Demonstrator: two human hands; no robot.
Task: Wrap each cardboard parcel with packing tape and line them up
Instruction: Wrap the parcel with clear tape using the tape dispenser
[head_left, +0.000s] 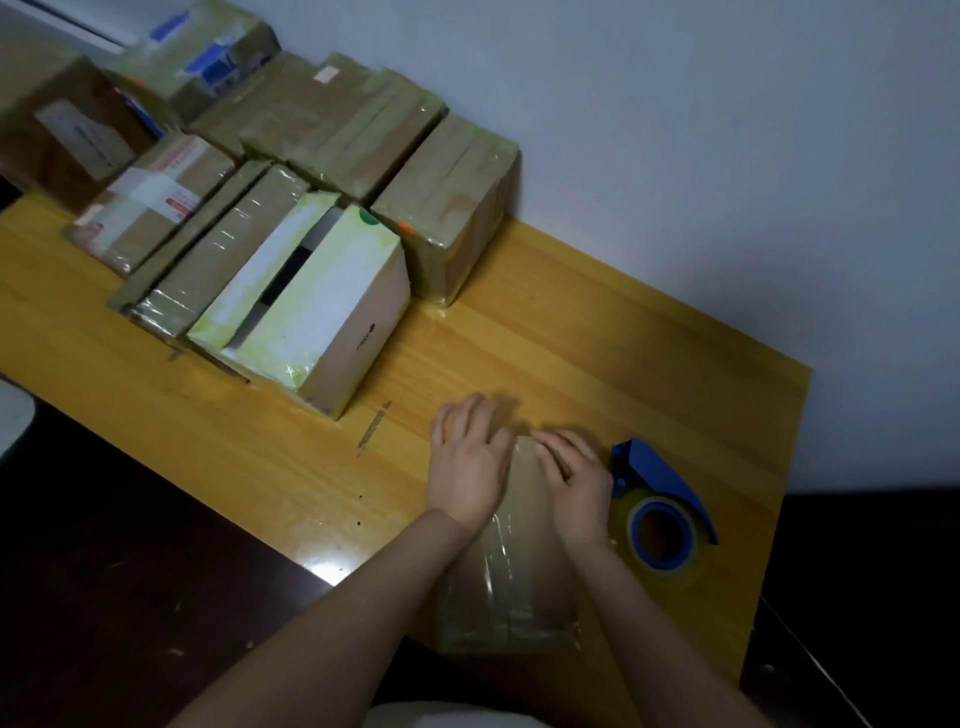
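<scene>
A flat brown cardboard parcel (511, 577), glossy with clear tape, lies on the wooden table (597, 332) near its front edge. My left hand (470, 462) presses flat on the parcel's far left part, fingers straight and spread. My right hand (574, 475) rests on the far right part with fingers slightly bent, touching the top. A blue tape dispenser (660, 506) with a clear tape roll sits just right of the parcel, untouched. Both hands hide the parcel's far end.
Several taped parcels (447, 208) stand in rows at the back left against the wall. A white and green box (311, 306) lies at the near end of the front row. A tape scrap (374, 423) sticks to the table. The table's right edge is near the dispenser.
</scene>
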